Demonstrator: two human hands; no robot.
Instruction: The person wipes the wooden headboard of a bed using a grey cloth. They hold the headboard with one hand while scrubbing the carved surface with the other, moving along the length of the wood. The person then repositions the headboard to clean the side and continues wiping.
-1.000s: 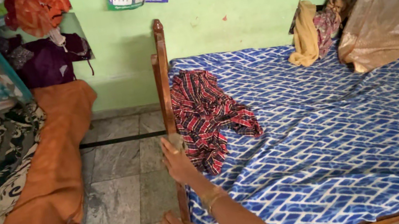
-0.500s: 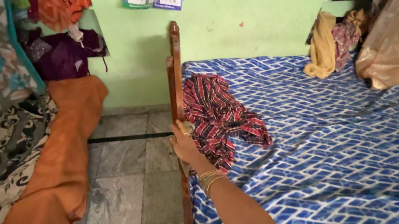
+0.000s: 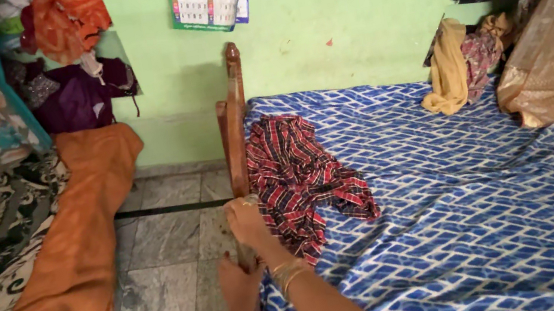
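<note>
A home bedroom: a wooden-framed bed [image 3: 233,129] under a blue patterned sheet [image 3: 485,217], clothes heaped against green walls [image 3: 342,7].

- The right hand [image 3: 247,221] sits just left of centre, fingers curled shut, knuckles pointing toward 12 o'clock.
- Its forearm runs down toward 5 o'clock, bangles at the wrist.
- The left hand [image 3: 239,283] lies just below, at 7 o'clock of the right, palm down, wrist bangled too.
</note>
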